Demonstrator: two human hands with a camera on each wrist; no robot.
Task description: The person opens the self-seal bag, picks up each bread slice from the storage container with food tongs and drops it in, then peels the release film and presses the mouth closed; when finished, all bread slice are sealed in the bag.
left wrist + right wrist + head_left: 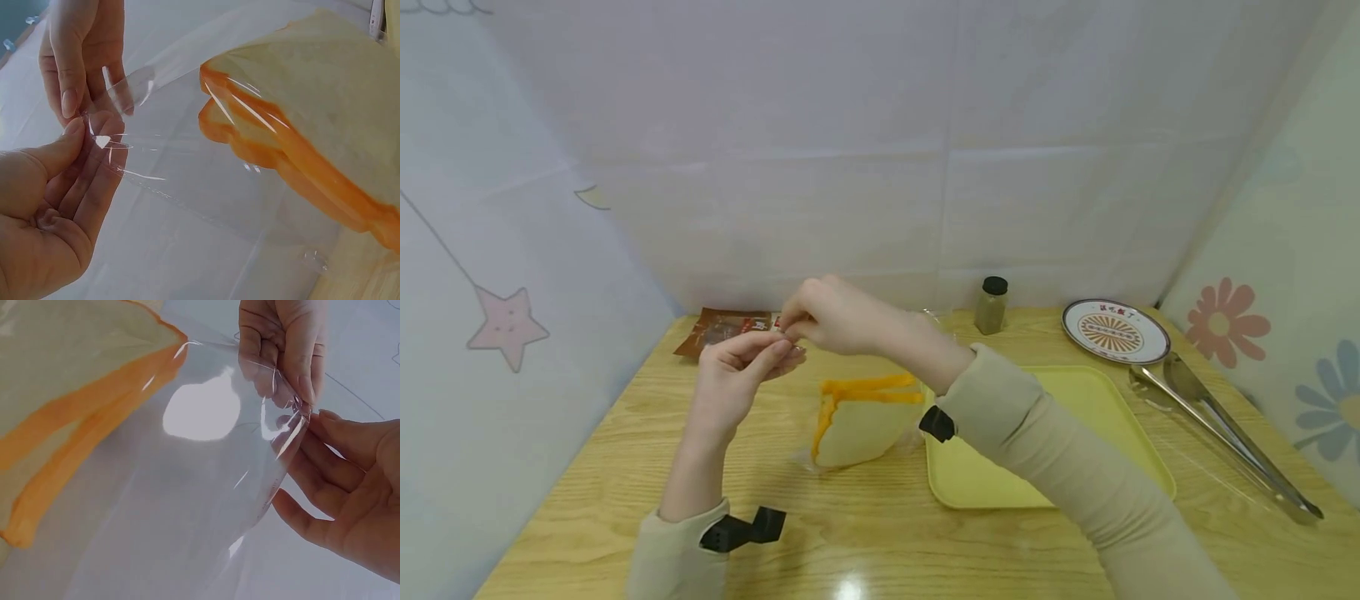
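In the head view my left hand and right hand meet above the table's left half, fingertips together. The wrist views show thumb and fingers of both hands pinching the gathered edge of a clear plastic bag. Inside it are bread slices, pale with orange crusts, lying below and to the right of my hands in the head view. Between the slices and my fingers the film stretches out, shiny and creased. The pinched edge is bunched at a single spot.
A yellow tray lies right of the bread, partly under my right forearm. Behind it stand a dark-capped jar and a patterned plate. Metal tongs lie at the right. A brown packet sits at the back left.
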